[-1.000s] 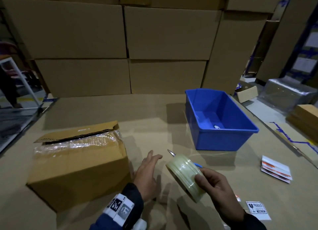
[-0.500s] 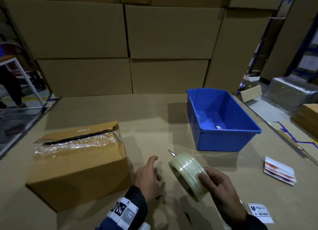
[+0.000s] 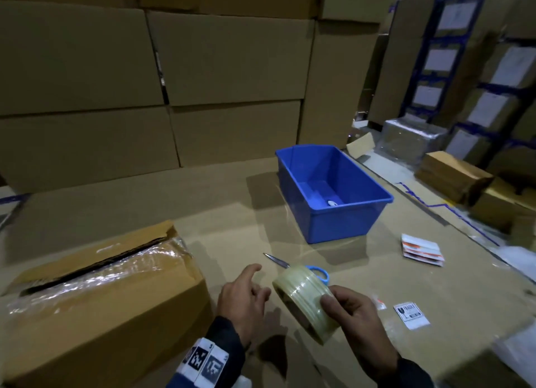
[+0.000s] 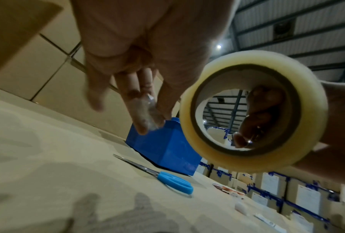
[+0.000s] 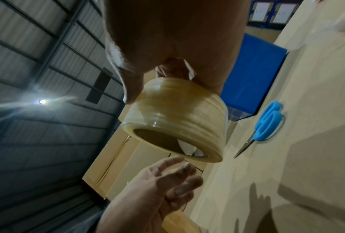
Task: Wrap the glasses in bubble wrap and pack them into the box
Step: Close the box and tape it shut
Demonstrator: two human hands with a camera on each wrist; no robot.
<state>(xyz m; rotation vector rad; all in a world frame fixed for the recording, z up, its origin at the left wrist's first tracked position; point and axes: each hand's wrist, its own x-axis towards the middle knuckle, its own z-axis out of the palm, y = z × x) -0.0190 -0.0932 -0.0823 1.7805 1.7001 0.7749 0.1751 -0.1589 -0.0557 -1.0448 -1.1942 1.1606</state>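
Gripping the roll of clear tape (image 3: 306,299), your right hand (image 3: 355,326) keeps its thumb on the outer winding while the other fingers (image 4: 253,116) hook through the cardboard core, as the left wrist view shows. The roll is held off the table, tilted so its open face looks toward your left hand (image 3: 243,297).

Your left hand hovers just beside the roll, apart from it, fingers relaxed and loosely spread, holding nothing firmly. A small scrap of clear film clings to its fingertips (image 4: 147,116).

The cardboard box (image 3: 95,294), the thing you are packing into, sits on the table to the left of your left hand, near but not touching it. Its top is covered in shiny clear film, and one flap stands slightly raised along the far edge, leaving a dark gap. You cannot see the glasses; whether they lie inside the box cannot be told.

Blue-handled scissors (image 3: 293,267) lie flat on the table just beyond the tape roll, blades pointing away to the left. A blue plastic bin (image 3: 345,222) stands farther back. A small stack of labels (image 3: 422,248) and a single fragile sticker (image 3: 411,315) lie to the right of your right hand.
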